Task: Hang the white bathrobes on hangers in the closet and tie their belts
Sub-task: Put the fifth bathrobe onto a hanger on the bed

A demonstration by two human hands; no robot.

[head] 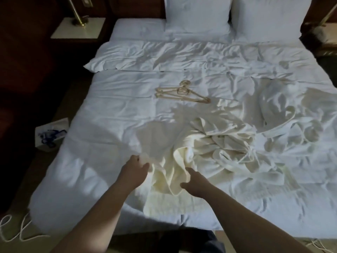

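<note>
Both forearms reach over the bed's (102, 110) foot: left hand (135, 168) pinches a bathrobe (200, 152) edge, right hand (196, 183) clamps its folds, likely to spread it. Wooden hangers (180, 93) wait beyond, 1 more robe (284, 115) rightward.

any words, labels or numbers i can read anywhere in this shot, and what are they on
No text here can be read.
White bag on the floor left of the bed: a blue print, too blurred to tell whether it is lettering or a picture.
Bathrobe under both hands, the hangers, the pillows: no label or tag shows.
</note>
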